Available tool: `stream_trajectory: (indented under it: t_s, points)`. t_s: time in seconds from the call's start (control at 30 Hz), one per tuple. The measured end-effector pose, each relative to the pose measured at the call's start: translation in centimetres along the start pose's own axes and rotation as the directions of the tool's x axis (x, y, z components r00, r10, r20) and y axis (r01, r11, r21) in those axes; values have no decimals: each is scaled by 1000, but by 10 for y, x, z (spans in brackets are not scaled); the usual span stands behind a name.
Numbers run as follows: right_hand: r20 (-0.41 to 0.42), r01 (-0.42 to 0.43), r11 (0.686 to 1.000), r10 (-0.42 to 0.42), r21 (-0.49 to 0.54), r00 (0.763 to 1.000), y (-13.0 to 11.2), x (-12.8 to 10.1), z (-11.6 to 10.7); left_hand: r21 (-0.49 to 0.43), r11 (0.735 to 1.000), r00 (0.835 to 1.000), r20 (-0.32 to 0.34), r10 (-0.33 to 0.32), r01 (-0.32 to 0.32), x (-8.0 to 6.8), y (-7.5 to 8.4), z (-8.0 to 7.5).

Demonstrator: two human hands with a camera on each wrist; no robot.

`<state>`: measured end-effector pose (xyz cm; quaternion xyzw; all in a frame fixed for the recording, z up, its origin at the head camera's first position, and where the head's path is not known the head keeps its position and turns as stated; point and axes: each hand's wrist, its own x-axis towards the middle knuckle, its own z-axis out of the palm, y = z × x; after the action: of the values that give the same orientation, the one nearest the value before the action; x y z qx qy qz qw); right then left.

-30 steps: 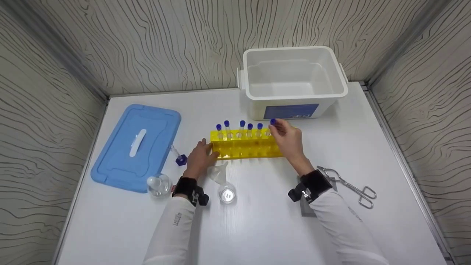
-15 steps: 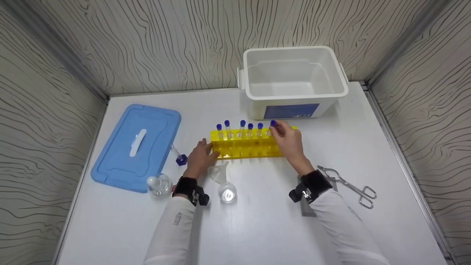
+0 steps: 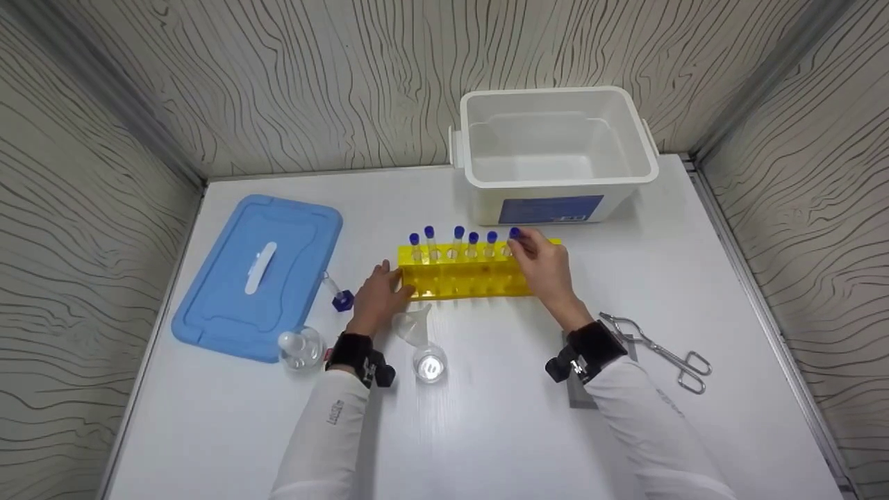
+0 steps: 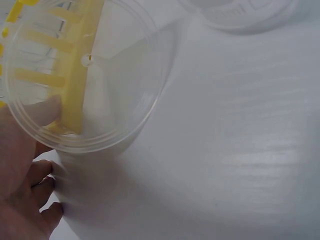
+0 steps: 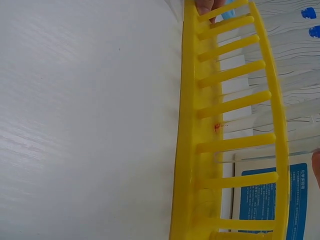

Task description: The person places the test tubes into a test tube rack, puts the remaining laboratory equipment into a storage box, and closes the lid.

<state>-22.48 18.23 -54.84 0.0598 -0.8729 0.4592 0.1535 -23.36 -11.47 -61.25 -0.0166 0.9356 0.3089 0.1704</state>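
A yellow test tube rack (image 3: 465, 279) stands mid-table, holding a row of clear test tubes with blue caps (image 3: 459, 231). My left hand (image 3: 378, 298) grips its left end, the thumb (image 4: 47, 111) lying against the rack's end in the left wrist view. Toward the rack's right side, my right hand (image 3: 549, 267) pinches a capped test tube (image 3: 514, 232) at its top, upright over the rack. In the right wrist view that hand is mostly out of frame; clear tubes (image 5: 250, 122) pass down behind the rack's yellow bars (image 5: 237, 145).
Near the left hand lie a clear funnel (image 3: 411, 328), a small beaker (image 3: 430, 364), a glass vessel (image 3: 301, 349) and a blue-based cylinder (image 3: 342, 301). A blue lid (image 3: 229, 257) lies left. A white bin (image 3: 555, 173) stands behind, metal tongs (image 3: 660, 349) right.
My right hand and the capped test tube have come down very slightly toward the rack. My left hand and the rack have stayed in place.
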Motion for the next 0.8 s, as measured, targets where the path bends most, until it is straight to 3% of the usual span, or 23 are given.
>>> stream_trajectory:
  t_s: [0.67, 0.8]
  points:
    - [28, -42, 998, 41, 39, 999, 3, -4, -7, 9, 1000, 1000, 0, -14, 14, 0, 1, 0]
    - [-10, -4, 999, 4, 50, 1000, 4, -8, -14, 0, 1000, 1000, 0, -17, 17, 1, 1, 0]
